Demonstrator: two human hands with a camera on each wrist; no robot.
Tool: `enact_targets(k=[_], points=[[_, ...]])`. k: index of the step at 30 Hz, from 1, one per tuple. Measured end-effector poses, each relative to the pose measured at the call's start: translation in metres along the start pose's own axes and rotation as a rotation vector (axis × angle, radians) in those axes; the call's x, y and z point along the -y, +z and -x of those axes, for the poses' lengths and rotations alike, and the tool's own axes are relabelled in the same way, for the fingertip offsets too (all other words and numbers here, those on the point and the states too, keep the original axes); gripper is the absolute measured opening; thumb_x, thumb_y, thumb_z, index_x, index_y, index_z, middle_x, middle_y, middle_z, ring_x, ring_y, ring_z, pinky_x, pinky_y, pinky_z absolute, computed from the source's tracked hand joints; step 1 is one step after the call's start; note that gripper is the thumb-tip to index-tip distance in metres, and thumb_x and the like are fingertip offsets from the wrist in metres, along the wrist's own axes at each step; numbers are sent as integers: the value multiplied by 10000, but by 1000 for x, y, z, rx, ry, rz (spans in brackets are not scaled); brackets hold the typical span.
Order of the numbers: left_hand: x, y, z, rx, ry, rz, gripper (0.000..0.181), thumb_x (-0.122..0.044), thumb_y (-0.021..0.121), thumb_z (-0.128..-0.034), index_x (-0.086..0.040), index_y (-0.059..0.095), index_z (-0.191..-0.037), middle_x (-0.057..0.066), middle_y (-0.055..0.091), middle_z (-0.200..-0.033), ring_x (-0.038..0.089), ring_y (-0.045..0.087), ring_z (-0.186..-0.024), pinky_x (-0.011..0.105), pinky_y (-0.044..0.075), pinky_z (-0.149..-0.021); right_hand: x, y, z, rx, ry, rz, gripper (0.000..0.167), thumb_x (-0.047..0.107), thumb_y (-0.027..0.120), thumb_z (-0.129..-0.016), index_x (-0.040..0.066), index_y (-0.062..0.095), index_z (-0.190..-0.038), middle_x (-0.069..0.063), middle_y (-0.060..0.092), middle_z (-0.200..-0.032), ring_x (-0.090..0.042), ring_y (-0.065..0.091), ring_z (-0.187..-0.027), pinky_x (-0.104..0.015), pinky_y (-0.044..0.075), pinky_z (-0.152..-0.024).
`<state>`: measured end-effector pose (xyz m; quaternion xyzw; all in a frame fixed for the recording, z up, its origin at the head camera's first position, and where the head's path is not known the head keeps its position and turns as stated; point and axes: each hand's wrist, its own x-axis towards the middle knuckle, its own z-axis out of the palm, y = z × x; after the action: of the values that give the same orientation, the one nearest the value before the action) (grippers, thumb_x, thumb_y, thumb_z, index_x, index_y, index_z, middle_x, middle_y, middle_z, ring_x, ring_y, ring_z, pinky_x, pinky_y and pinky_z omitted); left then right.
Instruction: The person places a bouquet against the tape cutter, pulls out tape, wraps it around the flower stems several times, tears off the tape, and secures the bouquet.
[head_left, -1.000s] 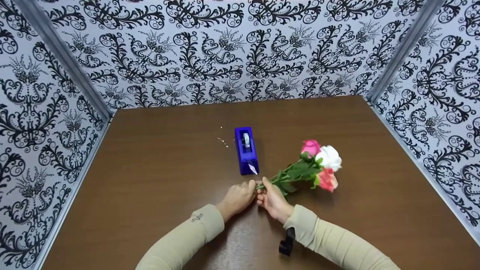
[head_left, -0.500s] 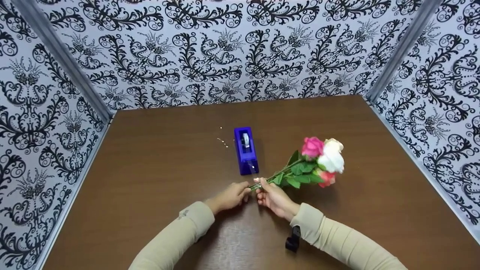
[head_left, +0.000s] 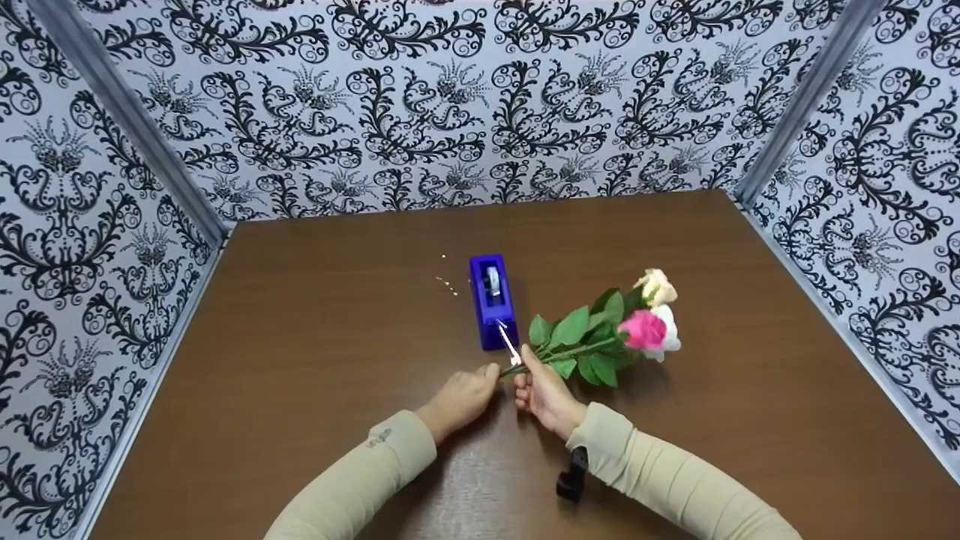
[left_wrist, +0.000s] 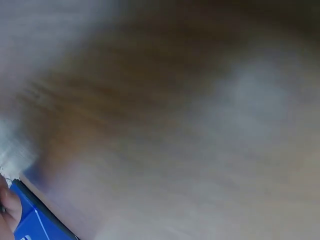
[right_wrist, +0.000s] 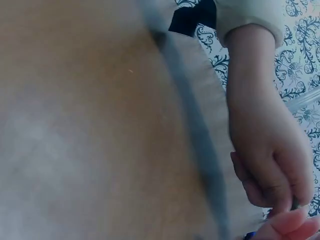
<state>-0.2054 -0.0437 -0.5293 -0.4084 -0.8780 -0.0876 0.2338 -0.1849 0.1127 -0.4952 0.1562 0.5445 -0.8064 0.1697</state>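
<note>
In the head view, the left hand [head_left: 461,399] pinches the stem ends of a flower bunch, whose leaves [head_left: 571,330] and pink rose [head_left: 643,328] point to the right. Just beside it the right hand [head_left: 550,396] grips the same stems higher up, fingers curled. A shiny strip of clear tape [head_left: 510,345] runs from the blue tape dispenser [head_left: 491,300] down to the stems. In the right wrist view the left hand [right_wrist: 270,150] is seen with fingers curled, close to the right hand's fingertips [right_wrist: 292,225]. The left wrist view shows the dispenser [left_wrist: 40,220] beside some fingers.
The brown table [head_left: 315,315] carries small light scraps [head_left: 448,285] left of the dispenser. A black strap end [head_left: 571,480] hangs from the right wrist. Patterned walls [head_left: 450,105] stand behind and at both sides.
The bunch has turned about its stems: the pink rose is now lower and in front, a cream rose shows at the top, and the coral one is hidden. The tape strip stretches to the stems.
</note>
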Motion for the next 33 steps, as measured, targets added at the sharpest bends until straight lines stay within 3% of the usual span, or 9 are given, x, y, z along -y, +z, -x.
enact_targets(k=[2, 5, 9, 12, 15, 19, 26, 30, 33], points=[[1, 1, -1, -23, 11, -30, 96, -38, 529, -838, -35, 435, -822, 30, 521, -667, 164, 535, -488, 275, 429, -412, 2, 0, -1, -3, 8, 12, 262, 330, 404, -973, 103, 466, -861, 61, 397, -539, -51, 339, -450, -192, 317, -466], [2, 1, -2, 1, -21, 66, 76, -88, 533, -887, -28, 487, -881, 47, 561, -713, 183, 576, -554, 286, 461, -470, 5, -1, -4, -10, 15, 6, 202, 243, 401, -978, 81, 470, -877, 50, 408, -564, -51, 350, -467, -191, 330, -481], [2, -5, -8, 146, -197, 413, 236, -244, 478, -949, -31, 578, -963, 88, 639, -807, 224, 638, -708, 308, 503, -624, 10, -3, -7, 17, 26, -15, 167, 167, 385, -975, 60, 459, -870, 42, 439, -598, -57, 382, -491, -195, 361, -509], [5, -10, -14, 277, -333, 725, 296, -230, 437, -966, 15, 604, -950, 146, 657, -802, 236, 625, -632, 276, 498, -578, 12, -6, -8, 66, 52, -6, 169, 153, 367, -980, 58, 461, -876, 40, 462, -609, -63, 406, -506, -201, 377, -523], [7, -13, -17, 317, -386, 899, 273, -159, 459, -952, 71, 591, -888, 188, 616, -687, 149, 505, -472, 198, 414, -464, 11, -8, -9, 119, 60, -6, 174, 156, 357, -985, 64, 471, -891, 40, 472, -623, -67, 425, -531, -206, 384, -530], [5, -11, -17, 221, -383, 830, 205, -119, 521, -909, 59, 614, -868, 167, 582, -646, 74, 447, -543, 199, 398, -525, 8, -8, -7, 141, 53, -51, 187, 179, 358, -989, 66, 483, -909, 40, 488, -649, -73, 447, -557, -204, 397, -535], [1, -4, -15, 69, -370, 515, 142, -154, 584, -864, -59, 655, -943, 78, 661, -860, 214, 629, -799, 327, 495, -722, 8, -4, -4, 95, 66, -86, 261, 298, 393, -981, 98, 507, -858, 27, 522, -678, -76, 461, -558, -198, 410, -538], [2, -3, -14, -87, -302, 391, 142, -153, 635, -828, -98, 664, -956, 45, 629, -782, 196, 610, -714, 311, 489, -654, 11, -1, -6, 52, 63, -106, 236, 296, 404, -978, 106, 491, -868, 29, 500, -680, -73, 450, -570, -191, 405, -549], [4, -4, -14, -160, -273, 380, 157, -139, 664, -802, -85, 672, -949, 37, 591, -730, 179, 575, -662, 300, 474, -626, 14, 1, -8, 38, 69, -127, 188, 247, 402, -980, 88, 458, -897, 31, 492, -671, -72, 451, -572, -191, 413, -555]])
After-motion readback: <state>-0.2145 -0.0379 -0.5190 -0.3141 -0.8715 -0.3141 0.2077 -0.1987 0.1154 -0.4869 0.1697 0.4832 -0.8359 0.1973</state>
